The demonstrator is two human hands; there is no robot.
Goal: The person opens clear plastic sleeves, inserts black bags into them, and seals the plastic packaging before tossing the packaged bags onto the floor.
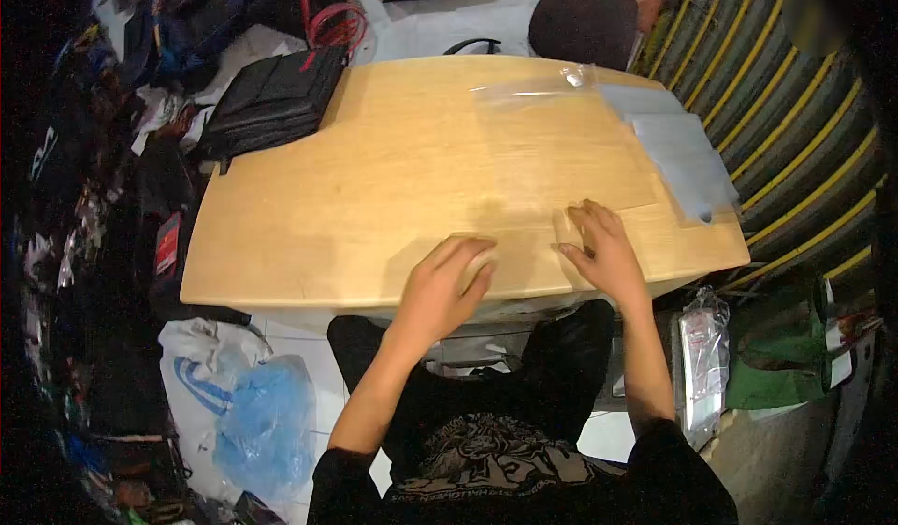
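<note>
One black bag (276, 102); grey-blue sheets (687, 162) near right hand (606, 252)

1. I see a table (374, 188) topped in smooth, wood-grained board with a soft sheen.
2. The clear sleeve (533, 89) looks like thin, glossy plastic.
3. The grey sheets (687, 155) look smooth and mostly matt.
4. To me, the black bag (276, 99) reads as matt cloth.
5. The blue bag (267, 422) is thin, crinkled, translucent plastic.
6. I make out shiny, wrinkled plastic around the packet (703, 357).
</note>
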